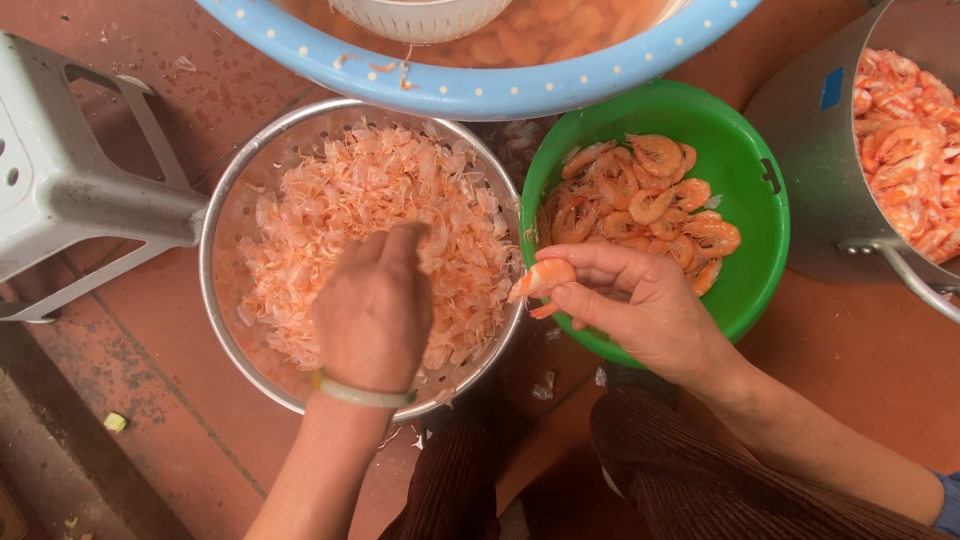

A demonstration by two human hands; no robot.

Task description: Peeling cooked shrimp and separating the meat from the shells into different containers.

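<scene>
1. Nearest the camera are the person's knees in dark ribbed cloth, with both forearms reaching forward over a red tiled floor (150, 330).
2. The left hand (372, 305), a pale band at its wrist, hangs back-up over the steel colander (225, 200), fingers curled downward toward the heap of pink shrimp shells (370, 215). Whether it holds a shell I cannot tell, since the palm is hidden.
3. The right hand (640, 305) is closed in a pinch on one shrimp (540, 278), thumb and fingertips gripping it. The shrimp's long axis runs roughly sideways, its free end pointing toward the left hand, just off that hand's fingers and over the gap between colander and green bowl.
4. Just beyond the right hand sits the green plastic bowl (745, 170) with a small pile of peeled shrimp (645, 195).
5. Further out to the right of that hand, a metal pot (815, 150) bearing a small blue square sticker holds whole shrimp (910, 140).
6. Beyond both hands lies a blue spotted basin (480, 90); left of the left hand stands a grey plastic stool (60, 170).
</scene>
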